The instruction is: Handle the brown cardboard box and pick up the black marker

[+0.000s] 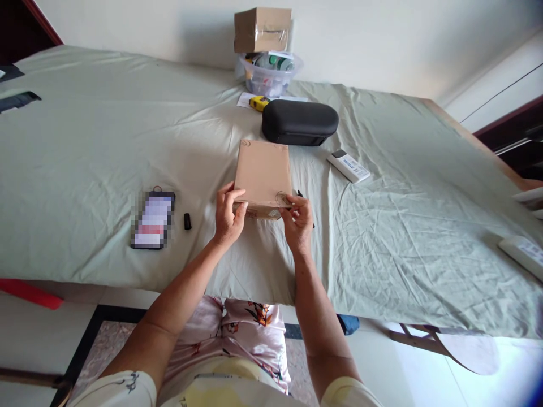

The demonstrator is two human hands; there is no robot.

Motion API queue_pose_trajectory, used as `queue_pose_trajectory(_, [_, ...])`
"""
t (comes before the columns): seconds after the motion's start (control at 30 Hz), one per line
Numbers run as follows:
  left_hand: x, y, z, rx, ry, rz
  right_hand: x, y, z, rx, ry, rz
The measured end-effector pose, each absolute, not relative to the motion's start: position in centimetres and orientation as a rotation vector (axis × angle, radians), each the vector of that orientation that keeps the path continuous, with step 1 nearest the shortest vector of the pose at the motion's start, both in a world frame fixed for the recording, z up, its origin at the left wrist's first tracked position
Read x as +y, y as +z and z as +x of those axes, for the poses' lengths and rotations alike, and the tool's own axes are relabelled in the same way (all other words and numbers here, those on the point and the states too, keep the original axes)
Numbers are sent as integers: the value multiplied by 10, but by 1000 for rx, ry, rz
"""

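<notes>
A small brown cardboard box (263, 169) sits on the cloth-covered table in front of me, with hand-drawn loops at some corners of its top. At its near left corner my left hand (228, 217) is closed on the edge, fingers on top and thumb against the front side. My right hand (298, 223) pinches the near right corner beside one of the loops. A thin black object, possibly a pen (300, 194), lies beyond the right hand and is mostly hidden by it.
To the left lie a phone (153, 220) and a small black piece (187, 221). Behind the box are a black case (300, 121) and a yellow object (259, 103). A plastic basket (269, 82) supports another carton (271, 31). A white device (348, 165) lies right.
</notes>
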State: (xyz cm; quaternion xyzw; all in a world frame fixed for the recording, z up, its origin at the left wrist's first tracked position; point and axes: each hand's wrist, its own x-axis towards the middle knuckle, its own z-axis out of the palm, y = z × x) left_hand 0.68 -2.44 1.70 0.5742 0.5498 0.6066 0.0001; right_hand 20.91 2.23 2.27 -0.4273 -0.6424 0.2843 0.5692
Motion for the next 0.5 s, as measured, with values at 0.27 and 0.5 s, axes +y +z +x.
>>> queue_pose_trajectory(0.27, [-25,19,5,1740,1937,1793,20,26,211,-1538,651,-979])
queue_pose_trajectory(0.5, [-24,24,-9,1782,1970,1794,44,12,244,-1419,393,-1406])
